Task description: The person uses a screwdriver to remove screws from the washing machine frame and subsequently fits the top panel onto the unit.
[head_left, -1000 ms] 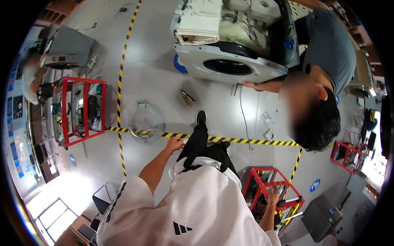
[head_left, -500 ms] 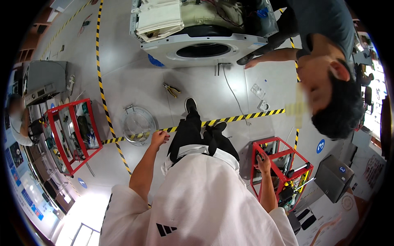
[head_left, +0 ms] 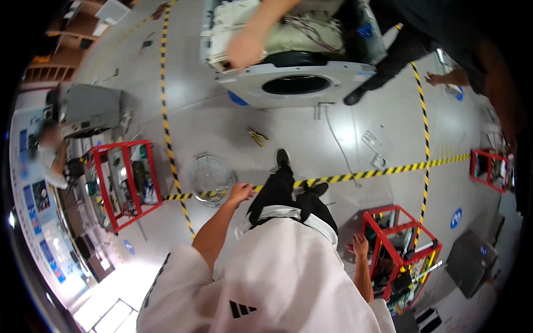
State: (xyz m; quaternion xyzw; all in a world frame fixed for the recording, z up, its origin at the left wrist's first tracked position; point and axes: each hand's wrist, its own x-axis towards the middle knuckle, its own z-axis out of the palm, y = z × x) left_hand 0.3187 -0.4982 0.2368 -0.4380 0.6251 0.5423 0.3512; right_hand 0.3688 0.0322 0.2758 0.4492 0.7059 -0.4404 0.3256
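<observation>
My left hand (head_left: 242, 192) hangs in the air beside a round clear door ring (head_left: 213, 180) on the floor, its fingers loosely apart with nothing in them. My right hand (head_left: 359, 245) is next to the red tool cart (head_left: 388, 233); its fingers are slightly bent and apart, and nothing shows in it. Ahead of me on the floor lies a pair of pliers (head_left: 257, 136) with yellow and black handles. Beyond stands a washing machine (head_left: 297, 83) without its top cover, its round front opening dark. A co-worker's blurred hand (head_left: 245, 50) reaches over its white upper parts.
The co-worker's leg (head_left: 388, 72) is at the machine's right side. A grey cable (head_left: 338, 144) and small pale parts (head_left: 378, 162) lie on the floor at right. Another red cart (head_left: 130, 177) stands at left. Striped floor tape (head_left: 355, 175) crosses ahead.
My right hand has come off the right cart and is now beside it. The co-worker has shifted, with one arm now over the machine. The whole view has moved.
</observation>
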